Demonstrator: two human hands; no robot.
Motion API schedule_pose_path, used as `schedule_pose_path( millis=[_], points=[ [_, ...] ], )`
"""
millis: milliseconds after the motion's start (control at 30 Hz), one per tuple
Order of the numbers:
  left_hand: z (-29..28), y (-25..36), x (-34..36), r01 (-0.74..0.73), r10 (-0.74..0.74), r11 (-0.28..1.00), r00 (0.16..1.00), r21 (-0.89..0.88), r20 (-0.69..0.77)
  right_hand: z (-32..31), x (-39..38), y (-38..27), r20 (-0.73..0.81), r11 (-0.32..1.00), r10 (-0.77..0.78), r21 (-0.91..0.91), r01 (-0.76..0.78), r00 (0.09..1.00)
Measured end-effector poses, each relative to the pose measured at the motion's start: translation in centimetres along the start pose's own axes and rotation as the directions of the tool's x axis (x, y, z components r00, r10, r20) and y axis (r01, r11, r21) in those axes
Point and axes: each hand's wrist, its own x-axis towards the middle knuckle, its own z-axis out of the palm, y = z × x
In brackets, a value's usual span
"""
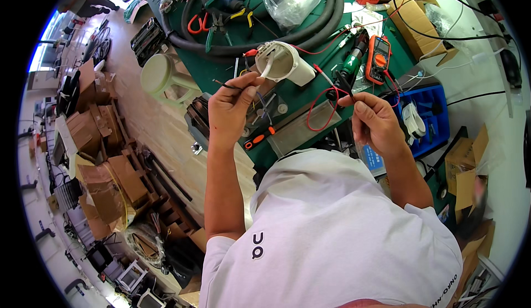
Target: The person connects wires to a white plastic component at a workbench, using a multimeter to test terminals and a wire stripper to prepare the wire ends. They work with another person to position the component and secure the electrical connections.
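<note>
My left hand [235, 106] is closed in a pinch on a cable whose white sheath [269, 64] runs into a cream plastic housing [298, 71]. Dark thin wire ends stick out past its fingertips to the left. My right hand [378, 121] pinches a thin black lead [347, 85]; its far tip is hard to make out. Just beyond that hand lie a green-handled tool [354, 59] and an orange multimeter [379, 59]. A red test lead [316, 128] loops between my hands. A red clip [251, 52] sits against the housing's left side.
The green bench mat [185, 59] carries a thick black hose coil [326, 31], red-handled pliers [197, 24], a clear plastic bag [293, 1] and an orange-black handle tool [259, 137]. A blue bin [437, 114] stands right, a pale green stool [160, 76] left, cardboard boxes [99, 181] on the floor.
</note>
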Motion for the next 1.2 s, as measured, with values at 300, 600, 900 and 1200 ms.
schedule_pose_path(
  millis=[300,600,900,1200],
  points=[
    [-0.6,0.0,0.1,-0.045,0.048,0.998,0.997,-0.054,0.052,-0.3,0.7,0.0,-0.048,0.998,0.041,-0.053,-0.043,0.998],
    [-0.4,-0.6,0.0,-0.080,0.078,0.996,0.996,0.045,0.032,-0.4,2.2,0.4,-0.063,0.994,-0.005,-0.107,-0.002,0.998],
    [1.7,0.6,0.0,-0.021,0.017,0.962,1.000,0.271,0.018,3.7,4.4,-1.1,0.050,0.843,-0.221,-0.492,0.217,0.974],
    [2.2,2.1,0.0,-0.138,0.131,0.820,0.990,0.555,0.052,6.8,5.6,-1.6,0.204,0.640,-0.422,-0.622,0.450,0.883]
  ],
)
